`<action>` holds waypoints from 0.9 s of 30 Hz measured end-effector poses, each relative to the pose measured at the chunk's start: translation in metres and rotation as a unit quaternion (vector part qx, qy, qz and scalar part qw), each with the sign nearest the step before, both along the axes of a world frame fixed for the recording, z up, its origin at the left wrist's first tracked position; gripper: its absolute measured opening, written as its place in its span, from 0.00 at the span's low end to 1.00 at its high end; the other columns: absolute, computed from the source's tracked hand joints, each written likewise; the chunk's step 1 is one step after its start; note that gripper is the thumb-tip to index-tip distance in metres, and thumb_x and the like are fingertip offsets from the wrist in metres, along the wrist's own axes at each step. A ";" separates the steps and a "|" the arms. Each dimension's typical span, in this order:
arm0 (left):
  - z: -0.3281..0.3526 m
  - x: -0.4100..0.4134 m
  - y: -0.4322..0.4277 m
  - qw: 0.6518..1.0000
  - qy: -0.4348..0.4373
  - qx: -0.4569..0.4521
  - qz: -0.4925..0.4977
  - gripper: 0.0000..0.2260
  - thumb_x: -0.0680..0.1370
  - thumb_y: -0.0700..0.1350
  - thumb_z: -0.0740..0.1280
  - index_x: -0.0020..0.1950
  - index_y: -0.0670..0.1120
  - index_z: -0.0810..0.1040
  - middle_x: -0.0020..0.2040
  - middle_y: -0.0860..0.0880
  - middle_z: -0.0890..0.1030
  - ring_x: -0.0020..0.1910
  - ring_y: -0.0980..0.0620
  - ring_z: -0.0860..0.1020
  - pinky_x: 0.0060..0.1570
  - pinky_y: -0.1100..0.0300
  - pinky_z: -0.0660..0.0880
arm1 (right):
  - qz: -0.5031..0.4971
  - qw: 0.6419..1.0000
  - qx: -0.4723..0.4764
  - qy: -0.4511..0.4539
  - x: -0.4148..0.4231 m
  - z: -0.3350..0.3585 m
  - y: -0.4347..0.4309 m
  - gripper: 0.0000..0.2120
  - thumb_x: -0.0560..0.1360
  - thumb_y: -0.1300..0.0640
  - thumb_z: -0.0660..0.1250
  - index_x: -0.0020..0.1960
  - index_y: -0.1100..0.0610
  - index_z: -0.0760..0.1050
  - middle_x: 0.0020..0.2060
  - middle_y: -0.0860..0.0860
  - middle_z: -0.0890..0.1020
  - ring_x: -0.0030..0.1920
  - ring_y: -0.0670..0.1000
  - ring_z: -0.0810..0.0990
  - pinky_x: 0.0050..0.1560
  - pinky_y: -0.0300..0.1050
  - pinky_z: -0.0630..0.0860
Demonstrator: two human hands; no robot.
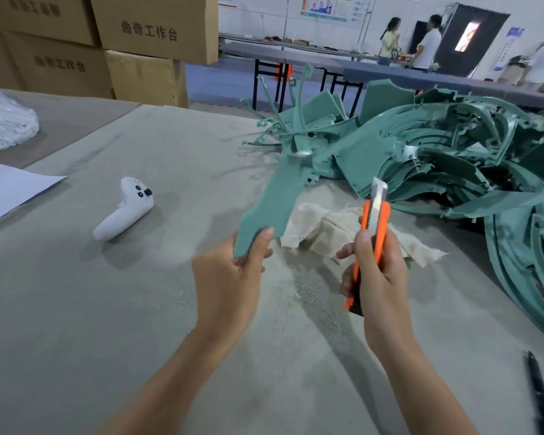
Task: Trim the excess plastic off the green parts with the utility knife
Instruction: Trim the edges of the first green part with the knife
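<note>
My left hand (233,277) grips the near end of a long flat green part (274,199), thumb on top, lifting it above the table; thin sprue arms fan out from its far end. In my right hand (377,274) I hold an orange utility knife (376,224) upright, with its blade extended and pointing up, a short way right of the part and not touching it. A big heap of green parts (453,158) covers the table's right side.
A beige cloth (330,230) lies under the knife, with plastic shavings nearby. A white controller (124,208) rests on the grey table at left, beside a white sheet (7,189). Cardboard boxes (107,42) stack at back left. A black tool (539,394) lies at the lower right.
</note>
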State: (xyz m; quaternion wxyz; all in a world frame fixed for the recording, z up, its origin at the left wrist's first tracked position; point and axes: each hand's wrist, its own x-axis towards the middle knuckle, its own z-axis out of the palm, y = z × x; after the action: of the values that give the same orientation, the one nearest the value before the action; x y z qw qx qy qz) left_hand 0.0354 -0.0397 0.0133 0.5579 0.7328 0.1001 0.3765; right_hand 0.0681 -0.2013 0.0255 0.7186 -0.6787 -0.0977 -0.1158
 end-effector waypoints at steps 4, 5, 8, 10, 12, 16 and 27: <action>-0.002 0.002 0.009 0.992 -0.047 0.115 0.028 0.10 0.77 0.49 0.67 0.55 0.50 0.84 0.43 0.51 0.85 0.37 0.52 0.84 0.36 0.52 0.81 | -0.002 0.984 -0.116 -0.136 -0.004 -0.002 0.000 0.08 0.81 0.46 0.59 0.57 0.45 0.73 0.39 0.50 0.79 0.27 0.48 0.71 0.27 0.44 0.70; -0.003 0.003 0.010 0.986 -0.055 0.149 0.043 0.11 0.77 0.46 0.67 0.57 0.46 0.83 0.45 0.51 0.85 0.38 0.53 0.84 0.37 0.55 0.80 | -0.011 0.975 -0.150 -0.162 -0.004 -0.003 0.001 0.09 0.80 0.46 0.59 0.58 0.43 0.73 0.38 0.49 0.79 0.27 0.49 0.72 0.27 0.45 0.70; -0.001 0.002 0.012 0.968 -0.062 0.226 0.086 0.12 0.75 0.39 0.68 0.57 0.42 0.83 0.43 0.47 0.86 0.39 0.56 0.81 0.40 0.70 0.72 | -0.033 0.950 -0.228 -0.208 -0.005 -0.005 0.003 0.12 0.80 0.47 0.60 0.63 0.40 0.71 0.36 0.46 0.78 0.29 0.46 0.74 0.28 0.30 0.66; 0.000 0.002 0.013 0.960 -0.053 0.255 0.106 0.13 0.73 0.36 0.68 0.57 0.41 0.83 0.41 0.45 0.85 0.40 0.52 0.78 0.39 0.70 0.67 | -0.041 0.941 -0.256 -0.216 -0.004 -0.006 0.003 0.14 0.79 0.48 0.60 0.64 0.44 0.72 0.35 0.42 0.78 0.32 0.42 0.75 0.31 0.26 0.65; 0.000 0.002 0.015 0.953 -0.048 0.278 0.110 0.14 0.73 0.34 0.69 0.57 0.40 0.83 0.44 0.44 0.86 0.36 0.50 0.81 0.39 0.66 0.69 | -0.044 0.937 -0.276 -0.211 -0.003 -0.007 0.002 0.16 0.80 0.50 0.62 0.67 0.48 0.74 0.38 0.39 0.79 0.35 0.41 0.76 0.34 0.26 0.66; -0.001 0.003 0.019 0.936 -0.056 0.329 0.110 0.14 0.72 0.34 0.69 0.57 0.39 0.83 0.48 0.43 0.85 0.39 0.45 0.84 0.37 0.59 0.75 | -0.058 0.928 -0.314 -0.193 0.001 -0.008 0.002 0.17 0.80 0.51 0.62 0.68 0.51 0.74 0.37 0.37 0.76 0.35 0.39 0.75 0.36 0.28 0.66; -0.002 0.002 0.022 0.913 -0.058 0.391 0.102 0.15 0.75 0.39 0.61 0.58 0.39 0.82 0.51 0.43 0.85 0.45 0.45 0.85 0.34 0.53 0.81 | -0.029 0.911 -0.352 -0.211 -0.002 -0.009 0.006 0.17 0.81 0.54 0.63 0.69 0.52 0.73 0.38 0.45 0.79 0.33 0.46 0.75 0.34 0.44 0.71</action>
State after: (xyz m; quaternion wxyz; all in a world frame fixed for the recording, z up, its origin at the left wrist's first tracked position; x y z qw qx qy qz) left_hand 0.0370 -0.0172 0.0118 0.1900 0.8551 -0.0137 0.4821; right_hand 0.0659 -0.1953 0.0168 0.3918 -0.8502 -0.2619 -0.2346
